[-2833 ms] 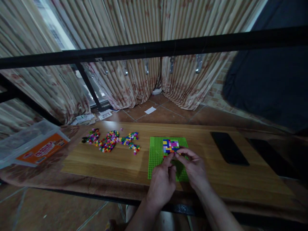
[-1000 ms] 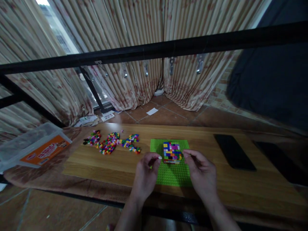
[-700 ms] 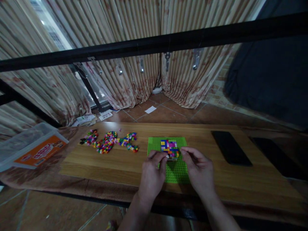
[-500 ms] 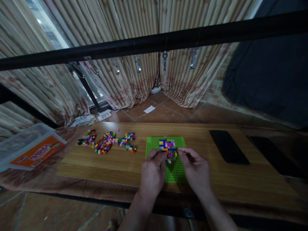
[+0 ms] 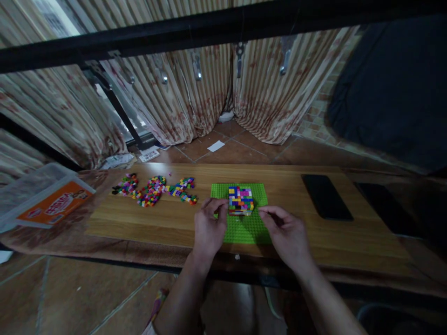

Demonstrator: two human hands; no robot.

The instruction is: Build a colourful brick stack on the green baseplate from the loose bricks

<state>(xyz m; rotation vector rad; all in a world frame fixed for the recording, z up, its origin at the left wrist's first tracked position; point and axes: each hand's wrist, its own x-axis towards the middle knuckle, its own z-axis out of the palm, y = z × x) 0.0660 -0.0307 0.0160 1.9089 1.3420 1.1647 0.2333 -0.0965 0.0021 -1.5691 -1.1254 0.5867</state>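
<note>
One block of many-coloured bricks point(image 5: 240, 200) sits on the green baseplate point(image 5: 240, 232), toward its far edge. At the baseplate's left edge is the left hand point(image 5: 209, 228), thumb and forefinger drawn close, tips just beside the block; I cannot tell whether they touch it or grip anything. Over the baseplate's right edge, the right hand point(image 5: 287, 232) has its fingertips nearly together, apart from the block; whether they hold a brick is unclear. Loose bricks point(image 5: 152, 191) lie left of the baseplate.
</note>
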